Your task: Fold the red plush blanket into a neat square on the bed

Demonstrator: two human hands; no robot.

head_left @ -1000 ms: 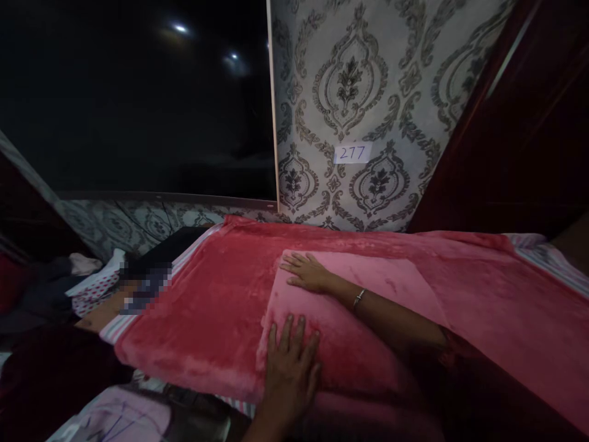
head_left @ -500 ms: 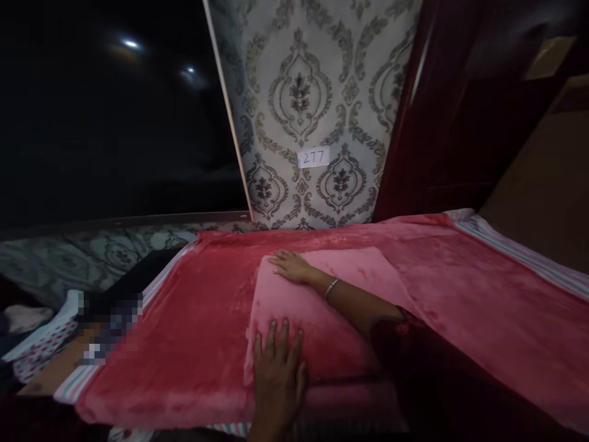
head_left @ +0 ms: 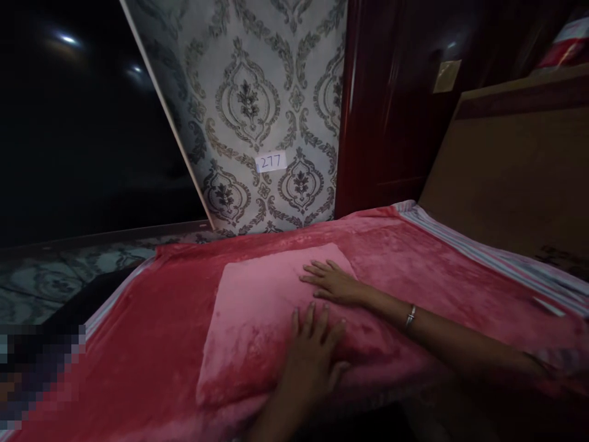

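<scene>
Shifted rightward: left hand (head_left: 309, 362), right hand (head_left: 339, 286) | palms down over folded pink cloth (head_left: 262, 294) | fingers (head_left: 309, 321) spread, gripping nothing

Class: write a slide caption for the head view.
Left hand and right hand spread open on a pink plush cloth atop a larger red-pink blanket, before a patterned wall.

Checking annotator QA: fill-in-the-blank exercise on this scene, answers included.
The left hand and right hand are spread, palms ____, over the squarish pink bundle.
Of the two, the one with the bracelet is the ____ hand.
The label on the patterned wall reads ____.
The pale border right of the red cloth is patterned with ____.

Missing words: down; right; 277; stripes.
</scene>
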